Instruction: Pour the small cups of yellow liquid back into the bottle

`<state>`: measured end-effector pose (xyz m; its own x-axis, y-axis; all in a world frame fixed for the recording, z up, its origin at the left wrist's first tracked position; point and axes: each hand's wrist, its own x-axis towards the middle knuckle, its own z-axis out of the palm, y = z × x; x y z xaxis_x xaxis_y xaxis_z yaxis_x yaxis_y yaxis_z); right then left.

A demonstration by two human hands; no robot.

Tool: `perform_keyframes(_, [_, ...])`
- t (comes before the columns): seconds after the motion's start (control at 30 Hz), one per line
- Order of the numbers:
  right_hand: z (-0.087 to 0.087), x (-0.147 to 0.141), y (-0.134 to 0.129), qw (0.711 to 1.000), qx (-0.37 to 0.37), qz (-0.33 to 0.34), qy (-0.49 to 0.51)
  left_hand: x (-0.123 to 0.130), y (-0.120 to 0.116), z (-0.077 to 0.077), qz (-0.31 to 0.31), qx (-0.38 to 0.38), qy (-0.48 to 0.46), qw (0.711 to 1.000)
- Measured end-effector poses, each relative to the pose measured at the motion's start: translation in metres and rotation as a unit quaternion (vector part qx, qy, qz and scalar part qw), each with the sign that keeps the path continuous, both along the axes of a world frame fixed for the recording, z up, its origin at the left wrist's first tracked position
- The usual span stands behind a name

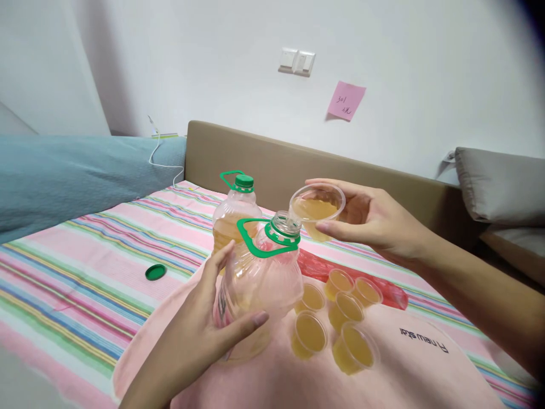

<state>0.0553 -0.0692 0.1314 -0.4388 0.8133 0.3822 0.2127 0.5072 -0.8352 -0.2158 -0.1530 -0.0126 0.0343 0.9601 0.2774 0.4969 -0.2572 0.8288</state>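
My left hand (217, 318) is wrapped round the side of a clear plastic bottle (268, 278) with a green ring handle and no cap on its neck. Between the thumb and fingers of my right hand (374, 218) is a clear plastic cup (317, 207) of yellowish liquid. The cup is tilted toward the bottle, its rim right at the open mouth. Just behind stands a second bottle (238, 218), green-capped and holding amber liquid. Several filled plastic cups (310, 334) stand to the right of the open bottle. A loose green cap (155, 272) lies at the left.
A pink mat (409, 363) with printed letters lies on the striped bedsheet (93, 267). Red plastic (361, 278) lies behind the cups. The brown headboard (264, 156) runs along the wall, with a grey pillow (502, 184) at right and a white cable (164, 165) at left.
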Motion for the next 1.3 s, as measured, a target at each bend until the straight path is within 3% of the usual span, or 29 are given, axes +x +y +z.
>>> perform_keyframes(0.47, [0.007,0.000,0.001,0.996,0.067,0.017,-0.061,-0.001,-0.001,-0.001,0.004,0.002,0.005,1.000])
perform_keyframes(0.83, [0.020,-0.003,-0.002,0.990,0.073,0.017,-0.119,-0.001,0.000,-0.002,0.012,-0.001,0.009,1.000])
perform_keyframes(1.3, [0.029,-0.007,-0.004,0.968,0.160,0.027,-0.192,-0.003,0.000,-0.004,0.005,0.006,-0.004,1.000])
